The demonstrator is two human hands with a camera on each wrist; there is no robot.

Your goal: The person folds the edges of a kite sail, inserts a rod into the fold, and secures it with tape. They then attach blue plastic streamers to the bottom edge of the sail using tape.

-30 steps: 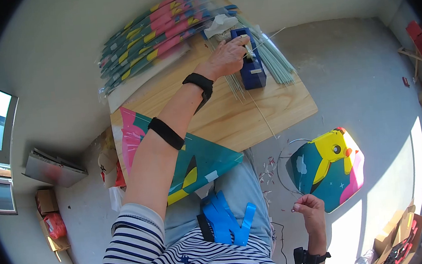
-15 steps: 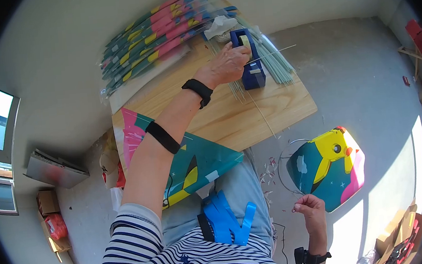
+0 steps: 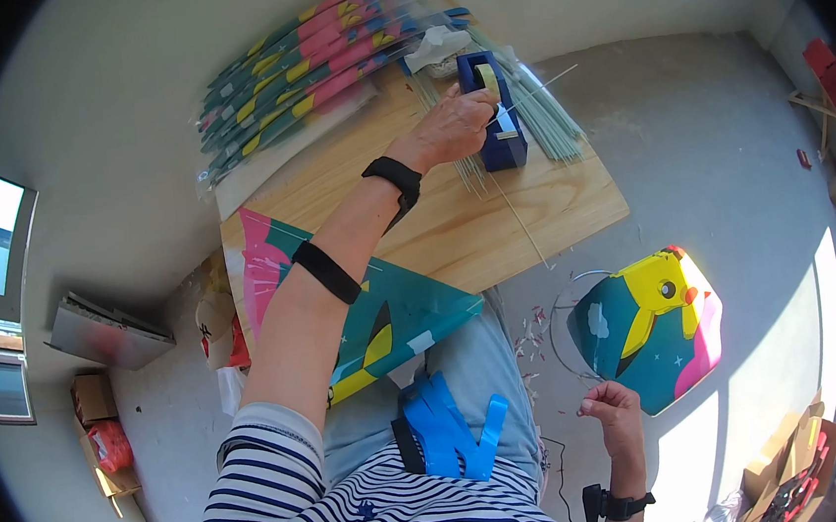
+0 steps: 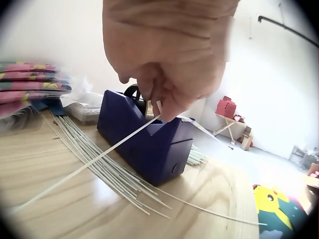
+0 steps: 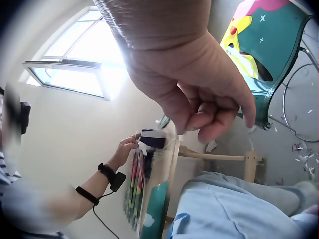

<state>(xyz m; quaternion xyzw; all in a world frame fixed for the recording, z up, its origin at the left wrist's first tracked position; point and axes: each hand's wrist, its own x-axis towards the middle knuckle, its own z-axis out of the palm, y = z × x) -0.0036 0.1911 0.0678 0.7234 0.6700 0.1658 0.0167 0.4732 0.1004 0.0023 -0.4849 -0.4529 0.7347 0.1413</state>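
Sheet spans lap and table; beyond it, the left hand pinches a thin stick against the tape dispenser. Rightward, the right hand curls its fingers; whether they grip anything, I cannot tell.

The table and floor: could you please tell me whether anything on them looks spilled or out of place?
Small scraps lie scattered on the floor near the person's leg, as if dropped. One thin stick lies askew, apart from the piled sticks, its end poking past the edge of the table.
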